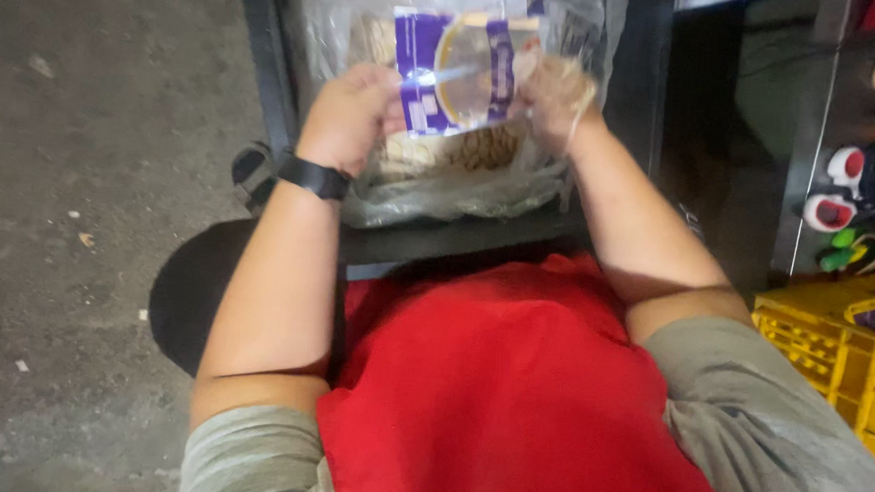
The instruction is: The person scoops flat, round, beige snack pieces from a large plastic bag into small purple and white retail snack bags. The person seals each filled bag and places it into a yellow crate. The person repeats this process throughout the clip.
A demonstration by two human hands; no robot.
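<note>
1. Up top, centre of view: both hands hold 1 packet [462, 72], purple and clear film with pale round pieces showing through the window.
2. Left hand [350, 114] pinches the packet's left edge, fingers curled in tight on the film; black wristband [314, 177] on that wrist.
3. Right hand [554, 96] is closed on the packet's right edge; blurred, so exact finger placement can't be told, but it grips the film.
4. Packet sits between the 2 hands, lifted just above a big clear bag [450, 183] that holds more pale pieces and rests on a dark ledge [438, 241].
5. Handling, my read: the packet looks light, thin and floppy, and the film is glossy so likely slippery. Contents probably brittle, so squeezing the middle risks crushing them.
6. Best hold looks like the side seams or top edge, where the film is doubled and stiffer, 1 pinch per side as shown.
7. Big bag is soft and crumpled and would sag if taken by 1 corner.
8. Around: red apron [510, 397] fills the lower frame, grey sleeves at both sides, concrete floor [65, 210] at left, yellow crate [831, 352] at right, shelf of mixed bottles at far right, too blurred to name.
</note>
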